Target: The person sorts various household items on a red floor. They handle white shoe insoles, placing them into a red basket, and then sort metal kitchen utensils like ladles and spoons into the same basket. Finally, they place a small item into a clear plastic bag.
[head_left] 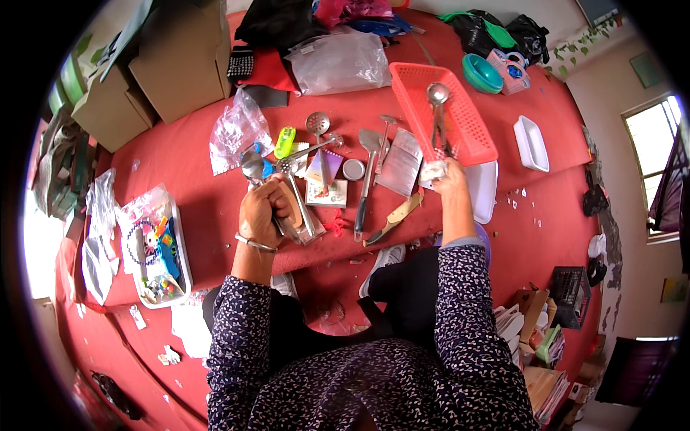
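Note:
My left hand (261,212) is closed in a fist around the handle of a steel ladle (251,165), its round bowl up above the fingers. Beside it lie a slotted spoon (286,167), a brown-handled tool (292,203) and a small white box (327,194). My right hand (454,185) pinches a crumpled white cloth-like piece (433,171) at the near end of a red plastic basket (478,133). A steel serving spoon (437,93) rests in that basket, its handle reaching toward my right fingers; whether they touch it I cannot tell.
Between my hands lie a turner (370,140), a wooden-handled knife (395,219), a round lid (353,169) and a skimmer (317,123). A white tray of trinkets (185,269) stands left; white containers (532,144) and teal bowls (481,74) are right. Cardboard boxes (180,61) stand far left.

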A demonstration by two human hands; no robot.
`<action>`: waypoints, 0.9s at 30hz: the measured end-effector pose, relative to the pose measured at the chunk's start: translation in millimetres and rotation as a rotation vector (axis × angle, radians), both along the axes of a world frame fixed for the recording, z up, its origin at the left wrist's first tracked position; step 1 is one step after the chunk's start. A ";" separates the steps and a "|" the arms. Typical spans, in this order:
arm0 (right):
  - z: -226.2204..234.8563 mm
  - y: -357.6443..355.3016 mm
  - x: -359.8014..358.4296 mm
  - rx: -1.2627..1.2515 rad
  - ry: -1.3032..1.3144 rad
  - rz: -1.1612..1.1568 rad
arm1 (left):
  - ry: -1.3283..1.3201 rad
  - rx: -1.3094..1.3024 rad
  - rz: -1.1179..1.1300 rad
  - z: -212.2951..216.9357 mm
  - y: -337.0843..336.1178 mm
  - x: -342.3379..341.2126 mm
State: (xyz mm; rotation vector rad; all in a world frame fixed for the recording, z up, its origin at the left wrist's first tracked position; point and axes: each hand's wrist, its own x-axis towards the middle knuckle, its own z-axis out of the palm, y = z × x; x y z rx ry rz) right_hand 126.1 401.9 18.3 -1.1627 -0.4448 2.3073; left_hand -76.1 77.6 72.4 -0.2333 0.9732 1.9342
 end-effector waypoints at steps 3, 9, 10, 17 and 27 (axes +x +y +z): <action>-72.2 61.4 16.4 0.117 -0.140 -0.131 | 0.012 0.034 -0.057 -1.8 16.0 3.2; -23.9 20.8 -26.3 0.070 -0.327 0.035 | -0.012 0.171 -0.186 -5.0 2.4 4.7; -33.0 33.6 -14.1 -0.030 -0.157 0.133 | -0.036 0.221 -0.196 -4.5 4.5 5.2; -82.1 39.8 -10.9 0.067 -0.079 0.202 | 0.041 0.231 -0.315 2.8 19.4 17.8; -107.7 -71.2 -60.1 1.053 -1.509 0.446 | -0.013 0.247 -0.182 -13.5 18.5 7.6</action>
